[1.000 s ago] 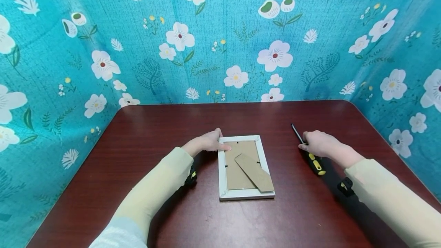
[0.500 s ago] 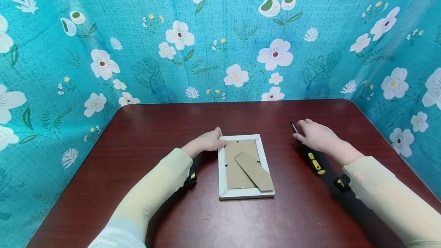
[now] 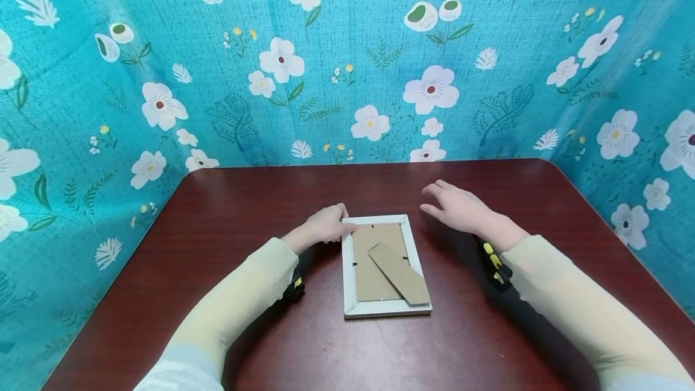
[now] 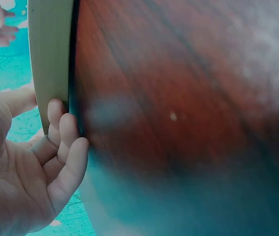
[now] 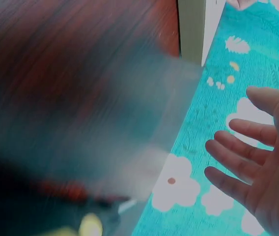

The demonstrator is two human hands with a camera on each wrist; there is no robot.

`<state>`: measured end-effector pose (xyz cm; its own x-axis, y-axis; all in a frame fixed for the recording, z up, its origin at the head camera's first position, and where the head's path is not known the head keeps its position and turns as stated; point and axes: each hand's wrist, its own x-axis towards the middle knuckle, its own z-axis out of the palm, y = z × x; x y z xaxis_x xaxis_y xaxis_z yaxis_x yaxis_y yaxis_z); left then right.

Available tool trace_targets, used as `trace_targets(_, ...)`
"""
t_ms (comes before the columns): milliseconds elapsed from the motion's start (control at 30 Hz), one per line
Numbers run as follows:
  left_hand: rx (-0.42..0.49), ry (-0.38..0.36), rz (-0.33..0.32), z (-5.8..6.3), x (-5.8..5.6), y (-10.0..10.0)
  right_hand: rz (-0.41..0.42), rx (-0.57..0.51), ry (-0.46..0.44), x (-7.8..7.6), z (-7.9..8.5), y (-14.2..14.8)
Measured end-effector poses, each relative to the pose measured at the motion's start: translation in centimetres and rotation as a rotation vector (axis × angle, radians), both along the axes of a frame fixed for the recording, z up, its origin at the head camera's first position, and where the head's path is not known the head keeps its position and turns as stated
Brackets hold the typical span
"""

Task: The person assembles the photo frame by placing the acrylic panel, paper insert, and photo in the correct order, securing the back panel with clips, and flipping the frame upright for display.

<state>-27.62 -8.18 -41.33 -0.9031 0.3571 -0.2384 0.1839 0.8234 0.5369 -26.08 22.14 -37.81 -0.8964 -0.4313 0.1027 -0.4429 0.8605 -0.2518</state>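
Note:
A white-edged picture frame (image 3: 366,276) lies back side up on the table, its brown easel leg (image 3: 402,275) slanting across the backing. My left hand (image 3: 327,225) grips the upper left edge, thumb on the back and fingers along the side. The left wrist view shows those fingers (image 4: 68,130) bent against the frame's side (image 4: 51,49). My right hand (image 3: 461,207), fingers loosely spread and holding nothing, hovers right of the frame. Beneath the right wrist lies a black and yellow screwdriver (image 3: 488,248), mostly hidden by the arm; its handle (image 5: 91,225) is blurred in the right wrist view.
The dark red wooden table (image 3: 260,198) has rounded far corners. A turquoise flowered cloth (image 3: 326,77) hangs behind it and at both sides. Each wrist wears a small black camera, such as the left one (image 3: 295,287).
My right hand has let go of the screwdriver, leaving it on the table, and moved left toward the picture frame. The left hand keeps its grip and the frame stays put.

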Motion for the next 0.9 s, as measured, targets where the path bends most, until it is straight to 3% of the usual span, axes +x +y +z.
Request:
trace_targets(400,-0.074,0.044,-0.019,1.8,0.5,0.4,0.112,-0.005,-0.058,-1.2,-0.2,-6.4)
trace_targets(633,-0.123,0.09,-0.041,3.1,0.6,0.9,0.167,0.032,-0.088,-1.7,0.1,-7.7)
trace_targets(900,-0.166,0.147,-0.047,3.6,0.4,1.3,0.239,0.023,-0.085,-1.7,-0.1,-8.4)
